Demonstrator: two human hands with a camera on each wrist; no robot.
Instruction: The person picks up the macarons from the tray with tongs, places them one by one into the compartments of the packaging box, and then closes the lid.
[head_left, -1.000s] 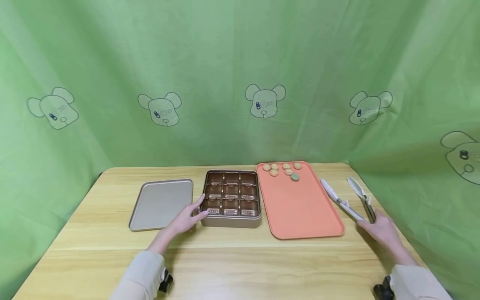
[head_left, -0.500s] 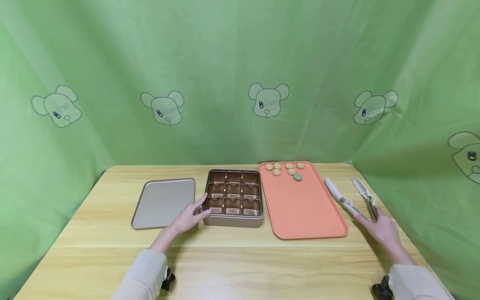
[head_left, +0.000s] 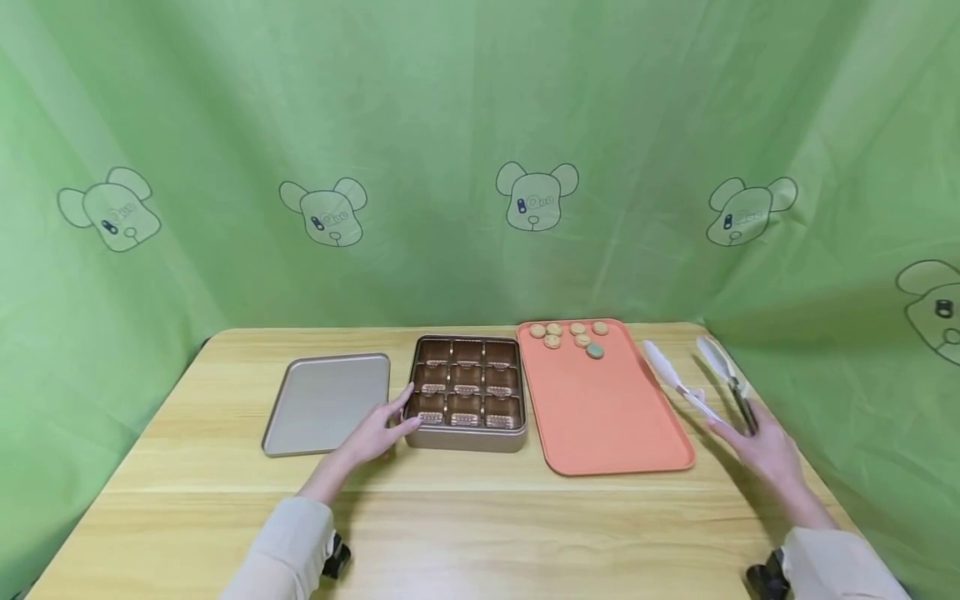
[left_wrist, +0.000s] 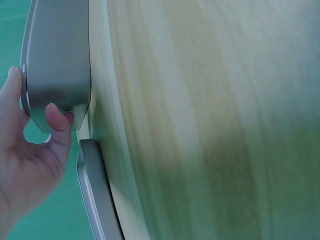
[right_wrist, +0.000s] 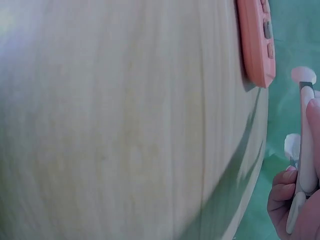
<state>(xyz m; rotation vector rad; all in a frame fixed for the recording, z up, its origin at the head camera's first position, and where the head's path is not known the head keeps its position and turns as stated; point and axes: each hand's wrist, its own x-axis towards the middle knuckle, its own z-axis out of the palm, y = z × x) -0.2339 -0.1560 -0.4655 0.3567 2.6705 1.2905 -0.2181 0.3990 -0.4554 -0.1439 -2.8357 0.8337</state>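
Note:
My left hand (head_left: 375,435) rests at the near left corner of a square brown-grey tin (head_left: 465,440), thumb and fingers spread over its rim and side. Inside the tin sits a brown plastic insert (head_left: 465,380) divided into several compartments, with nothing in them. In the left wrist view, the fingertips touch the tin's wall (left_wrist: 60,55). At the right side, my right hand (head_left: 767,450) holds metal tongs (head_left: 667,370) with pale tips, arms spread apart. The right wrist view shows its fingers wrapped around the tongs' handle (right_wrist: 307,140), raised above the table.
A coral tray (head_left: 607,417) lies between the tin and the tongs. Several small round macaron-like cookies (head_left: 552,342), one of them green (head_left: 595,351), sit at its far end. Left of the tin lies a flat grey lid (head_left: 327,407). A green curtain (head_left: 435,258) hangs behind the table.
The tongs have lifted off the table in my right hand, their tips shifting slightly up and left. My left hand stays at the tin's corner. The head view has shifted a little.

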